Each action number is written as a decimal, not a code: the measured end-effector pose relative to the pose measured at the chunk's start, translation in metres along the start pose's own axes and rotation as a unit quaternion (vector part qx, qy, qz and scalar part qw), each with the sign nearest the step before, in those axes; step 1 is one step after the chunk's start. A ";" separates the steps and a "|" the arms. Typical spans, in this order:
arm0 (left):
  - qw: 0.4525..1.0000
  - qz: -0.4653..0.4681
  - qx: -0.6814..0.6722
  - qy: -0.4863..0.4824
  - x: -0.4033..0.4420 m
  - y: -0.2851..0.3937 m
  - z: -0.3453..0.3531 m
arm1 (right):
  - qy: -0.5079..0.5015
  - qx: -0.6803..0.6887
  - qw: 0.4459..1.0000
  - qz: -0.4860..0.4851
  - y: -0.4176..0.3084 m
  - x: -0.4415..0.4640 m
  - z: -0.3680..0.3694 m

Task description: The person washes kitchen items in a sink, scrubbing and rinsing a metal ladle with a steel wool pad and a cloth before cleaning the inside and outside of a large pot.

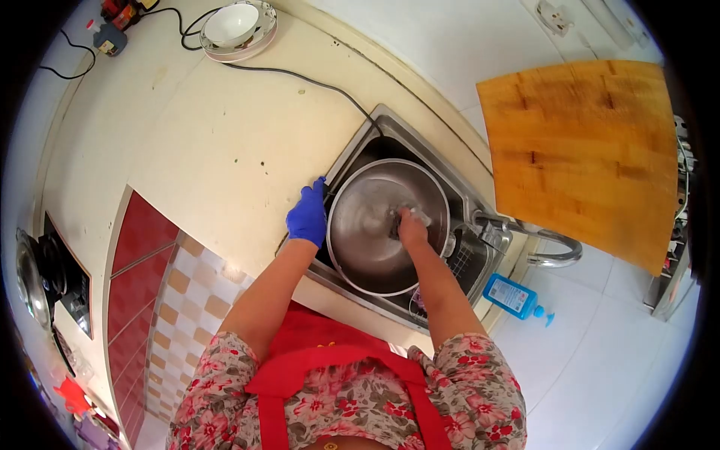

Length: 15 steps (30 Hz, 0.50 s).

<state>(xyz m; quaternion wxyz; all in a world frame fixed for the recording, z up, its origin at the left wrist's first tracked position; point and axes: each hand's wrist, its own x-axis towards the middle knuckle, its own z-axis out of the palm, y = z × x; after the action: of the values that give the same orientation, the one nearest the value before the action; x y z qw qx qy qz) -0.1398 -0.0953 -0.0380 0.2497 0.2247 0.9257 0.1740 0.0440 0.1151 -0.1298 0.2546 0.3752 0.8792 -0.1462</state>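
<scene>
A large round steel pan (360,262) sits tilted in the metal sink, its inside wet and shiny. My left hand (306,215), in a blue glove, is closed at the pan's left side, where a handle seems to be; the fingers are partly hidden. Inside the pan, my bare right hand (412,228) presses down near the middle of the base. It is closed on a small scrubber (395,225), dark and mostly covered by the fingers. Something clear and shiny, perhaps water or plastic, shows beside the fingertips.
The sink (345,159) has a curved tap (556,253) on its right and a wire rack (469,259) inside. A blue soap bottle (510,295) lies to the right. Beyond stands a wooden board (581,150). Stacked bowls and plates (238,30) and a black cable (300,74) occupy the counter.
</scene>
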 end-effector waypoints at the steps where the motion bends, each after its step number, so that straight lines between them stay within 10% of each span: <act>1: 1.000 0.003 -0.005 0.002 0.001 0.000 0.002 | 0.067 0.036 0.995 0.058 -0.005 0.010 -0.004; 5: 1.000 0.007 -0.003 0.014 0.001 0.002 0.003 | 0.102 0.104 0.985 0.097 -0.072 0.037 -0.005; 11: 1.000 -0.006 -0.009 0.018 0.001 0.002 0.003 | 0.037 0.016 0.979 -0.199 -0.051 -0.053 0.035; 15: 1.000 -0.002 -0.013 0.014 0.001 0.001 0.001 | 0.056 0.170 0.984 -0.001 -0.022 -0.037 0.017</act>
<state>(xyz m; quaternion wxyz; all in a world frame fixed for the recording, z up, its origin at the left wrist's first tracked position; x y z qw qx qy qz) -0.1401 -0.0942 -0.0387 0.2401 0.2175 0.9270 0.1888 0.0552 0.0714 -0.1218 0.1375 0.4200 0.8546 -0.2728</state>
